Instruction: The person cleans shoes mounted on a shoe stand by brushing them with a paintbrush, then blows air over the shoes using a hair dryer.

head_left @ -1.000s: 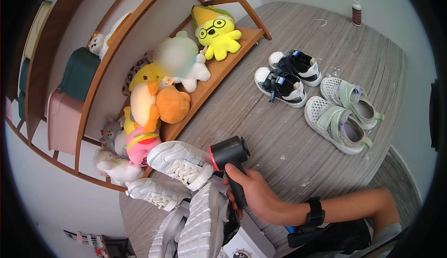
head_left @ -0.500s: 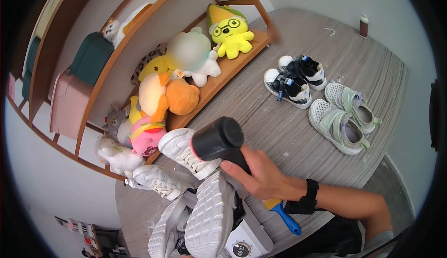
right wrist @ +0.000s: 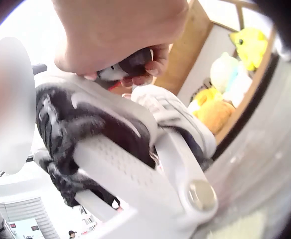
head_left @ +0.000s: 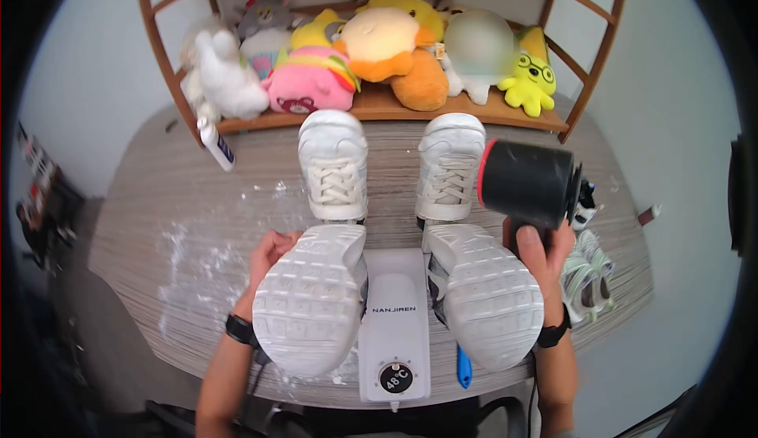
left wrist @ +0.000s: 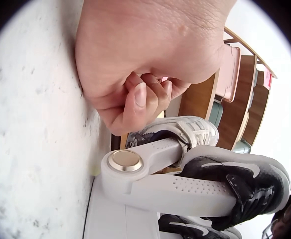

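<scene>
Head view | right hand (head_left: pixel 545 252) wraps black handheld dryer (head_left: pixel 527 184), right of white shoe-drying machine (head_left: pixel 395 323) | left hand (head_left: pixel 268 258) curled beside near-left white sneaker (head_left: pixel 309 300), holding nothing | step: likely drying shoes; next: aim nozzle at sneaker.

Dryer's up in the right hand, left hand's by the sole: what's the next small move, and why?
Probably tilt the hair dryer in the right hand down toward the right shoe on the shoe-dryer stand: its barrel points sideways, above the shoe, while the left hand rests at the left shoe.
</scene>
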`<state>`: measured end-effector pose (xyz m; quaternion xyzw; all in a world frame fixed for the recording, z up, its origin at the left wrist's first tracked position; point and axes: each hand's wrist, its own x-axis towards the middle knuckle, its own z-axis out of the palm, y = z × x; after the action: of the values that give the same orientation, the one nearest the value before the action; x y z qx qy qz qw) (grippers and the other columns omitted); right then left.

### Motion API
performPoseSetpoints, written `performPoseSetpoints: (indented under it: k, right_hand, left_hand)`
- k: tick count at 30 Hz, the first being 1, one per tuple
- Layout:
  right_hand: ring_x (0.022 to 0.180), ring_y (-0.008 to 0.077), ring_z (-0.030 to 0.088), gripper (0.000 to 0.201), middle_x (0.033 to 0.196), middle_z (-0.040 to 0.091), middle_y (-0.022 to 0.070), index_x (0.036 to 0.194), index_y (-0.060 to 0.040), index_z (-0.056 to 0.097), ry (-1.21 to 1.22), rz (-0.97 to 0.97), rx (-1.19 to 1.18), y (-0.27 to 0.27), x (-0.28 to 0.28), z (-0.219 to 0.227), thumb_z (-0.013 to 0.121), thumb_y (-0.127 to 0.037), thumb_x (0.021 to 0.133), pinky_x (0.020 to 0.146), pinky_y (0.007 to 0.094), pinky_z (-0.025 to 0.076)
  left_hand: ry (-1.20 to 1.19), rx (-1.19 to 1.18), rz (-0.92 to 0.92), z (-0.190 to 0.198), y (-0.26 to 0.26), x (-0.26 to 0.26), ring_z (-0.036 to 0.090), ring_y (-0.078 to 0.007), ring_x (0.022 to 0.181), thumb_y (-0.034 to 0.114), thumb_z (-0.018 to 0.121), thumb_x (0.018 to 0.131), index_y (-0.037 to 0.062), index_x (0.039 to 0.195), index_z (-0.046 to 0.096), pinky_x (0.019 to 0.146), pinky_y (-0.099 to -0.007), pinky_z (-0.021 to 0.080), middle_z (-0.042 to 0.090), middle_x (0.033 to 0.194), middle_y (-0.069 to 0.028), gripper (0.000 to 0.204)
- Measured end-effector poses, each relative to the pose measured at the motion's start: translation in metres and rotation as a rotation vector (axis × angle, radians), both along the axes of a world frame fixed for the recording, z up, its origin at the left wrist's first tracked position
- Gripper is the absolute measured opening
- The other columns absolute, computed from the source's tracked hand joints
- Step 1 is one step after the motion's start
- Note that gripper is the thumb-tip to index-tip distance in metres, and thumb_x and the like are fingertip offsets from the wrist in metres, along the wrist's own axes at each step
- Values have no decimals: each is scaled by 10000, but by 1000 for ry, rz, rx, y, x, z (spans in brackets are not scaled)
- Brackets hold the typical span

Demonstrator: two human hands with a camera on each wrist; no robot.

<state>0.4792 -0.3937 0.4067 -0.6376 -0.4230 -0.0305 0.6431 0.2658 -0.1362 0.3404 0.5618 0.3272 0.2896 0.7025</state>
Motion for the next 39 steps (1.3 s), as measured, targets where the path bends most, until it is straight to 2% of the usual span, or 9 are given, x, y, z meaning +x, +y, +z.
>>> performPoseSetpoints:
  k: [1, 3, 8, 13, 18, 22, 32, 35, 39]
  right_hand:
    - [709, 120, 522, 298, 795, 620, 62, 1065, 34, 640, -96, 20, -80, 4, 2, 23, 658, -209, 894, 646, 261, 406]
    - [687, 100, 487, 317, 776, 598, 33, 1075, 41, 646, -243, 7, -243, 17, -3, 67, 679, -215, 891, 629, 242, 390]
    - [621, 101, 482, 347, 680, 554, 23, 1029, 33, 666, -219, 59, -536, 52, -12, 128, 732, -281, 896, 575, 260, 381]
    - [554, 180, 508, 330, 621, 564, 92, 919, 15, 684, -455, 11, -886, 77, -23, 135, 740, -309, 889, 543, 331, 404]
    - [616, 370, 564, 353, 642, 573, 188, 899, -13, 686, -606, 70, -1036, 84, -26, 131, 741, -358, 851, 597, 435, 435]
    - [658, 379, 585, 333, 651, 587, 184, 899, -33, 690, -648, 106, -1168, 91, -31, 136, 732, -360, 853, 612, 456, 430]
    - [665, 381, 579, 334, 667, 606, 169, 911, -40, 686, -669, 170, -1165, 91, -25, 127, 724, -368, 859, 626, 453, 437]
    - [638, 311, 598, 344, 647, 593, 139, 953, -45, 690, -676, 150, -1154, 87, -24, 144, 734, -374, 862, 614, 417, 436]
    - [624, 119, 572, 392, 628, 567, 49, 988, -9, 711, -397, -88, -802, 77, -2, 176, 746, -386, 889, 565, 306, 427]
  left_hand:
    - [-52, -192, -205, -10, 19, -3, 333, -87, 576, 266, 392, 924, 153, 654, 291, 558, -261, 328, 305, 615, 45, 309]
    - [-132, -281, -257, -27, 31, -4, 306, -80, 553, 277, 383, 931, 162, 661, 280, 531, -257, 308, 289, 603, 55, 311]
    - [-286, -477, -479, -35, 42, -8, 210, -72, 482, 293, 370, 940, 184, 676, 257, 449, -255, 233, 225, 564, 72, 307]
    - [-284, -471, -504, -29, 40, -9, 175, -73, 462, 289, 361, 941, 196, 677, 252, 421, -256, 202, 193, 551, 74, 300]
    - [-310, -536, -546, -28, 41, -9, 175, -74, 462, 286, 360, 942, 193, 674, 248, 422, -260, 204, 191, 551, 72, 305]
    - [-279, -554, -520, -24, 38, -9, 181, -71, 473, 309, 383, 913, 192, 668, 271, 430, -265, 183, 224, 547, 75, 294]
    - [-255, -507, -546, -20, 38, -11, 173, -65, 484, 317, 375, 912, 209, 673, 262, 429, -258, 178, 212, 562, 83, 286]
    - [-235, -509, -522, -20, 39, -12, 173, -62, 485, 317, 376, 913, 208, 674, 261, 428, -254, 183, 211, 563, 82, 287]
    - [-259, -540, -542, -22, 40, -11, 180, -64, 483, 314, 379, 912, 207, 673, 264, 426, -259, 187, 213, 561, 83, 286]
